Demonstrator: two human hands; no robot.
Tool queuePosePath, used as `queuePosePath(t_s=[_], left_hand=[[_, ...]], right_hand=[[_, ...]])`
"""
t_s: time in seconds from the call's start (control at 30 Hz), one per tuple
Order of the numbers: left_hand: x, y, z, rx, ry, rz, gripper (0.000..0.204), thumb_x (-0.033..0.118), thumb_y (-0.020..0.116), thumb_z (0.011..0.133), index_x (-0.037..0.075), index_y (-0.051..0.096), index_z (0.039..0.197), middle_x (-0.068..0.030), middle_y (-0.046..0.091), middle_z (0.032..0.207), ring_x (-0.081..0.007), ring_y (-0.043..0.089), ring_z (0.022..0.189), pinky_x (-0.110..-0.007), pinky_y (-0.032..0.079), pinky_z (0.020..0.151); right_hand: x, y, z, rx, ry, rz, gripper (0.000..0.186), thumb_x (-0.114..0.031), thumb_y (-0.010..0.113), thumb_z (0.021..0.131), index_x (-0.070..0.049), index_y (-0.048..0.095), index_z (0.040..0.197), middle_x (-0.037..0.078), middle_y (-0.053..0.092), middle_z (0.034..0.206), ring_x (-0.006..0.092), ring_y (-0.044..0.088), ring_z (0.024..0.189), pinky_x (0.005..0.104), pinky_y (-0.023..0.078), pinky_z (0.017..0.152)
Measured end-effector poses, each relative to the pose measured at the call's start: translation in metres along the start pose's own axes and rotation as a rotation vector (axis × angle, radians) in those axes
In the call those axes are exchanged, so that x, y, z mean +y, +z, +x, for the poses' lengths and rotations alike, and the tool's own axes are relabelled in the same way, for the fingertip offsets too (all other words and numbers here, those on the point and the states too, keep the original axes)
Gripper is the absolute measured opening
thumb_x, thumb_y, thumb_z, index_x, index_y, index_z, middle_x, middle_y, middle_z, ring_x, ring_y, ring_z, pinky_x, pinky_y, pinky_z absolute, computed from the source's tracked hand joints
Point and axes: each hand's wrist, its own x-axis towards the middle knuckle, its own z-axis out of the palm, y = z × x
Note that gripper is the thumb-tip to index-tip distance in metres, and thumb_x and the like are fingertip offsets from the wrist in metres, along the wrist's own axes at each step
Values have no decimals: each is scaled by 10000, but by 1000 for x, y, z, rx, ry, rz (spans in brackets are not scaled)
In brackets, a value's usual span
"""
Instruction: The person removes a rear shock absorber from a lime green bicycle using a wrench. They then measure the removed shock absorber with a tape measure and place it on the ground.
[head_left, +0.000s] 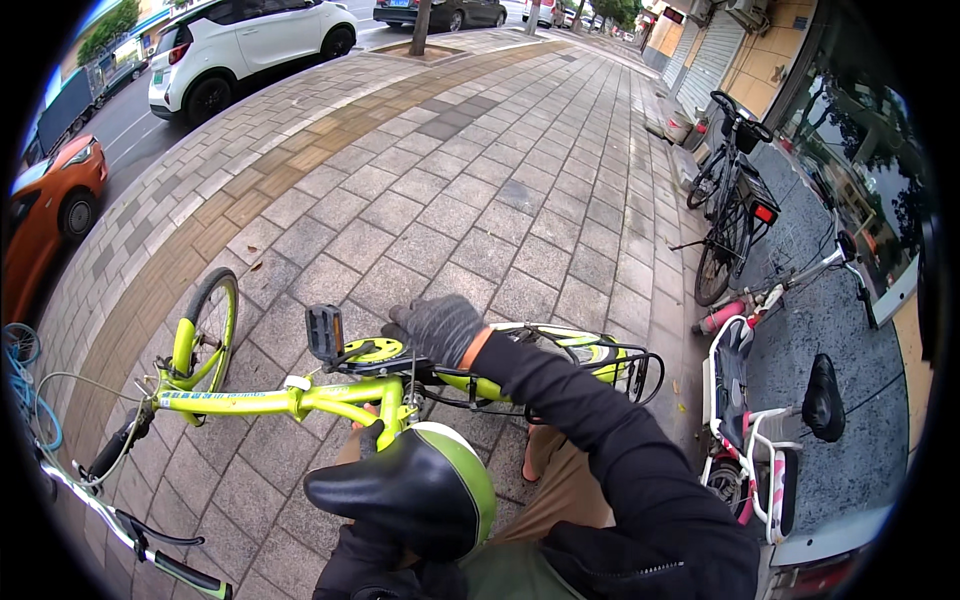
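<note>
We see a lime-green bicycle with a yellow-green metal frame (300, 400) lying across the grey paving-slab pavement (480, 200) just in front of us. Its long axis runs left to right: the front wheel (208, 335) and the handlebar (110, 455) point to our left, and the rear wheel with its wire rack (610, 365) points to our right. The black and green padded saddle (410, 485) comes toward us at the lower middle.

Our right hand (437, 328), in a dark grey glove, is closed over the crank area, just beside the black block pedal (324, 332) that sticks up; we cannot tell exactly which part the fingers clamp. Our left hand (372, 565), also gloved in black, sits under the saddle, touching it from below; whether its fingers are together or apart is hidden.

A strip of lettering runs along the green top tube. To our right stand a white and pink small bicycle (745, 430) and a black bicycle (730, 200).
</note>
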Motion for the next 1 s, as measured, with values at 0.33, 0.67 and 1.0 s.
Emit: queuePosePath(t_s=[0.33,0.67,1.0], left_hand=[[-5,1,8,-3,-30,24,602,377,736,824,17,568,1276,-144,631,1081,-260,646,894,-376,540,786],[-6,-3,7,10,-57,17,590,376,725,837,17,568,1279,-145,634,1080,-257,649,892,-375,543,784],[-10,-23,-2,60,-48,2,578,375,715,851,17,569,1281,-145,637,1079,-255,652,890,-374,547,783]], right_hand=[[-47,47,-5,327,668,518,529,-387,442,1063,48,559,1340,334,688,1126,465,682,1042,525,509,954],[-30,62,-18,498,619,777,472,-308,531,1057,10,536,1405,238,726,1073,313,729,960,433,565,832],[-46,51,-19,387,690,412,502,-388,443,1071,20,608,1312,299,702,1117,439,690,1022,506,524,936]])
